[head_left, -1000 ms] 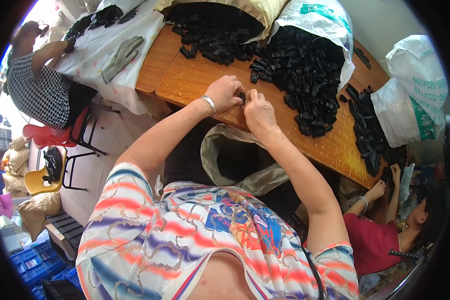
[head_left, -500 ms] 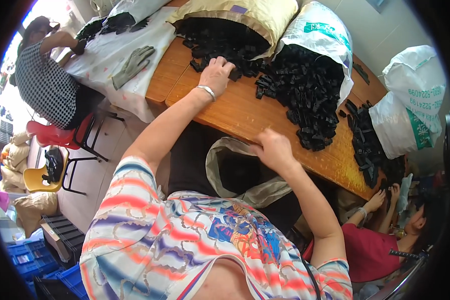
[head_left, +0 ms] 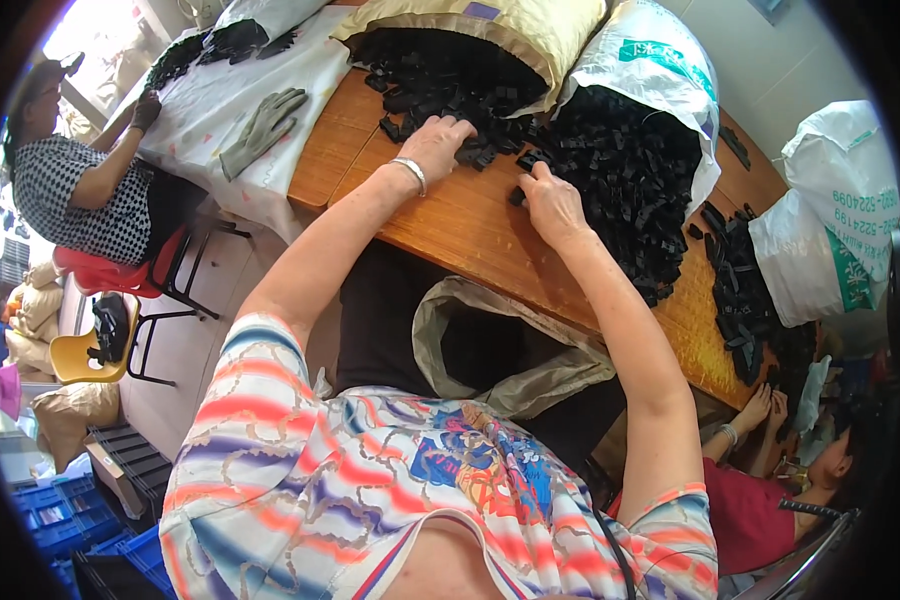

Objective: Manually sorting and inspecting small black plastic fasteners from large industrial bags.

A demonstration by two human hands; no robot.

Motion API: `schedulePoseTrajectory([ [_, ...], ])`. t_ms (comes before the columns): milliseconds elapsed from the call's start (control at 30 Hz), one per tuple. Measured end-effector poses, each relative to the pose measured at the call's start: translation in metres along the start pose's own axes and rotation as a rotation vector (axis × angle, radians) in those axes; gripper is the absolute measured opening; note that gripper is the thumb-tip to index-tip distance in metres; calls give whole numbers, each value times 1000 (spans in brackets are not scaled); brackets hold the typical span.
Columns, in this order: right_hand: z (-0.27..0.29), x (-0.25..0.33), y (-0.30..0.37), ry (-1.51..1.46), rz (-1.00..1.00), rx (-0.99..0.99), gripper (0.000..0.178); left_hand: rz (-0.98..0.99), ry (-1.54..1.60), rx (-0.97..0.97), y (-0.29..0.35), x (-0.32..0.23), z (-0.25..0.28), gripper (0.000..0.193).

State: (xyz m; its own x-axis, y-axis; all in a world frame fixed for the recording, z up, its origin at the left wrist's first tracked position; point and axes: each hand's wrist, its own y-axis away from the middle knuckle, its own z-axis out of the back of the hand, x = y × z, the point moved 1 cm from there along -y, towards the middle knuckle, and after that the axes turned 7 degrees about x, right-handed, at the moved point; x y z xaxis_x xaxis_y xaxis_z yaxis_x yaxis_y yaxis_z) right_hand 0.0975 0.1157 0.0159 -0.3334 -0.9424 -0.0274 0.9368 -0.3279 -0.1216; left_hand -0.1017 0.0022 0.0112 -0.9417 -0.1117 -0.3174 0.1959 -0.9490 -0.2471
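My left hand (head_left: 436, 152), with a silver bracelet at its wrist, reaches the near edge of a pile of small black plastic pieces (head_left: 425, 97). Its fingers are curled down; what lies under their tips is hidden. That pile spills from a yellowish sack (head_left: 570, 30) lying on its side on the wooden table (head_left: 460, 225). To the right, my right hand (head_left: 556, 205) is closed in a pinch on a black plastic piece (head_left: 533, 158), beside a second heap (head_left: 625, 190) from a white woven sack (head_left: 642, 30). Below the table edge an open paper sack (head_left: 580, 377) gapes at my lap.
A grey glove (head_left: 262, 132) lies on the white-covered table at left, where a person in a checked top (head_left: 80, 200) sits. At right, another person in red (head_left: 755, 515) works beside more black pieces (head_left: 735, 300) and a white sack (head_left: 835, 230).
My right hand has moved from above the open paper sack up to the black pieces. My left hand stays at the pile's edge. The person at left has leaned back and drawn their hands in.
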Motion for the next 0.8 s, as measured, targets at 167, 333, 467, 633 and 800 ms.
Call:
schedulePoseTrajectory([
  [167,9,17,26,-288,-69,112,32,-52,29,54,13,-22,-6,42],
  [333,-1,17,48,-675,-112,-168,30,-69,134,-184,26,-44,-16,38],
  [467,-11,36,59,-1120,-313,-252,23,-85,630,26,45,-66,-29,38],
  [633,-14,50,66,-1550,-404,-287,19,87,1155,213,56,-84,-38,43],
  [800,-11,14,63,-662,-206,-363,18,-7,533,66,52,-84,-35,39],
])
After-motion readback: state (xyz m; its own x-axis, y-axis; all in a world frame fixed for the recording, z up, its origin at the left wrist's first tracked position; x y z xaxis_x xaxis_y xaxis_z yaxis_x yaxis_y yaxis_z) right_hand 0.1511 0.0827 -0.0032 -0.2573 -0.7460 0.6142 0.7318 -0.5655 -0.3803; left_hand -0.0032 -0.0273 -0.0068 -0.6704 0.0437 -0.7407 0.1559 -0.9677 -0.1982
